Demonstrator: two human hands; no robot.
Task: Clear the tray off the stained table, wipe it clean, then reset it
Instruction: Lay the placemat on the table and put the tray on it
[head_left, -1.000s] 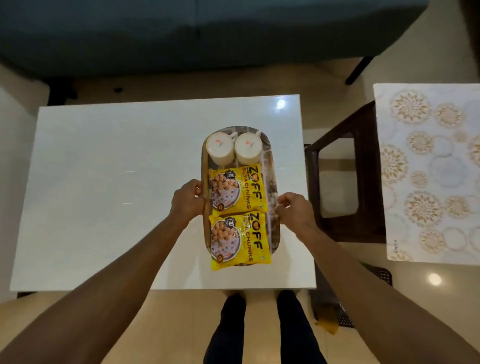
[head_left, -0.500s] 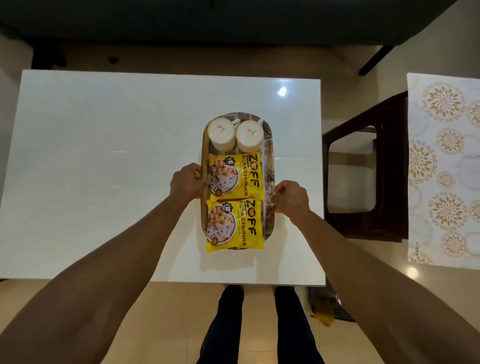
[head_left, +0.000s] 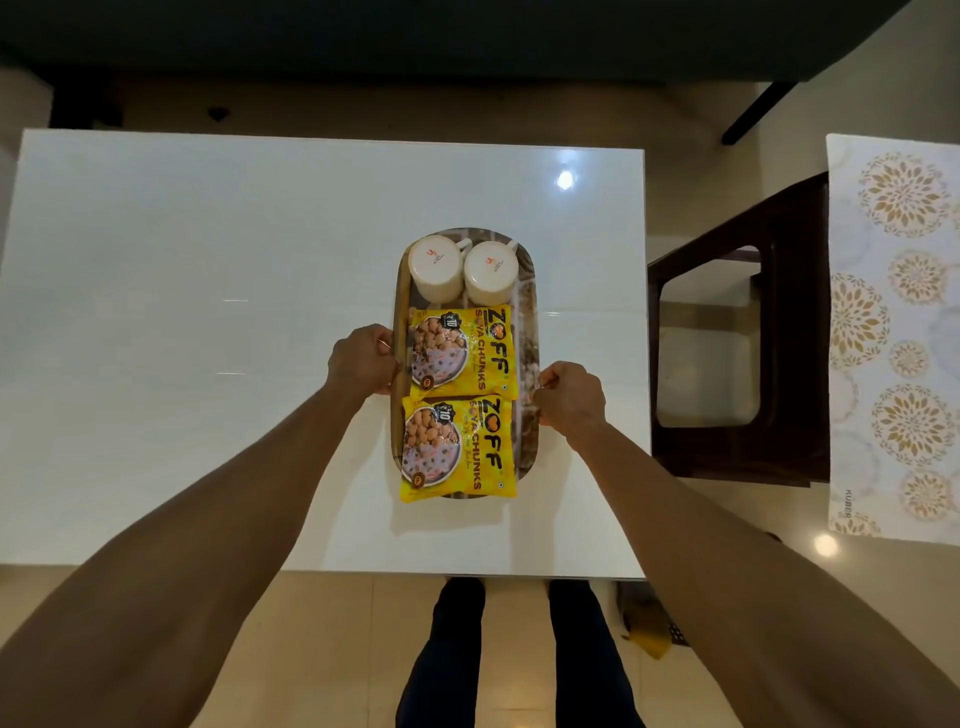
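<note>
Here the left hand and the right hand each curl round a long edge of the oval tray, which lies between them on the right part of the white table. Stiff but loaded, it probably handles top-heavy at the far end, where two upturned mugs stand side by side and could slide or chip. The two yellow soya chunk packets are light, so a level, mid-edge hold looks right.
</note>
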